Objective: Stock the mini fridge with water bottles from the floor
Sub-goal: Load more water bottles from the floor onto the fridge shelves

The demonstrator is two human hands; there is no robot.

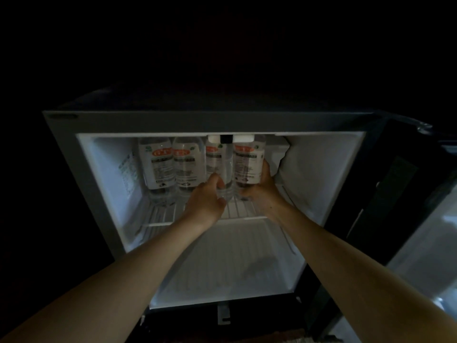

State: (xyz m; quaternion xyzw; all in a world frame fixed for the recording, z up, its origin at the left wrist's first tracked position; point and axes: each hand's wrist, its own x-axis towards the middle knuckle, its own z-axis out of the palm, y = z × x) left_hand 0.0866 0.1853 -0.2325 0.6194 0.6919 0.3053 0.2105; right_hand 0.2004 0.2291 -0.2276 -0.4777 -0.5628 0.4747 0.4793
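Observation:
The mini fridge [103, 184] stands open and lit inside. Several clear water bottles with white labels stand in a row on its wire shelf [160, 216]. My left hand [207, 199] grips the lower part of the third bottle [220, 164]. My right hand [262, 186] wraps round the base of the rightmost bottle [247, 162]. Two more bottles, one [154, 164] and another [185, 164], stand untouched at the left.
The fridge door [405, 194] hangs open at the right. Below the shelf lies the white fridge floor [230, 263]. The room around the fridge is dark; a strip of floor shows at the bottom edge.

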